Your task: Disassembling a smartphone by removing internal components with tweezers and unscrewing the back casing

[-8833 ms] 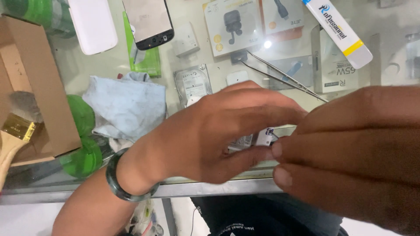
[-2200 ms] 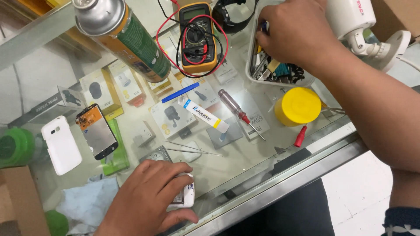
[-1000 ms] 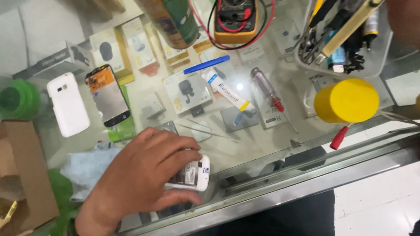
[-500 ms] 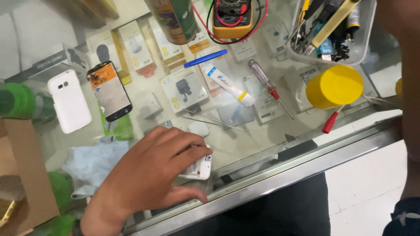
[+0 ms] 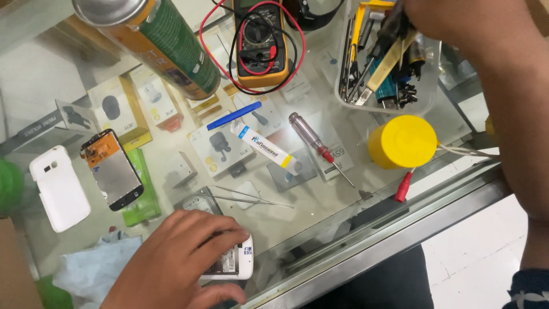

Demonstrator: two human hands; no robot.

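My left hand [image 5: 177,260] lies flat over a small white phone body [image 5: 235,264] near the front edge of the glass counter [image 5: 320,212], pressing it down with spread fingers. My right hand [image 5: 457,23] reaches to the far right into a clear plastic tool tray [image 5: 389,63] full of screwdrivers and other tools, with its fingers around a dark tool handle [image 5: 394,26]. Metal tweezers [image 5: 246,197] lie just beyond my left hand.
On the glass are a red-handled screwdriver [image 5: 314,143], a white tube [image 5: 269,150], a blue stick [image 5: 234,115], a yellow round lid [image 5: 403,142], a multimeter [image 5: 260,48] with red and black leads, a green spray can [image 5: 166,46], a phone screen module [image 5: 111,169], a white back cover [image 5: 59,187] and a pale cloth [image 5: 94,272].
The view has swung left and down slightly, so the tool tray shows in full. My right hand has come into the tray at the top right. My left hand stays on the white phone.
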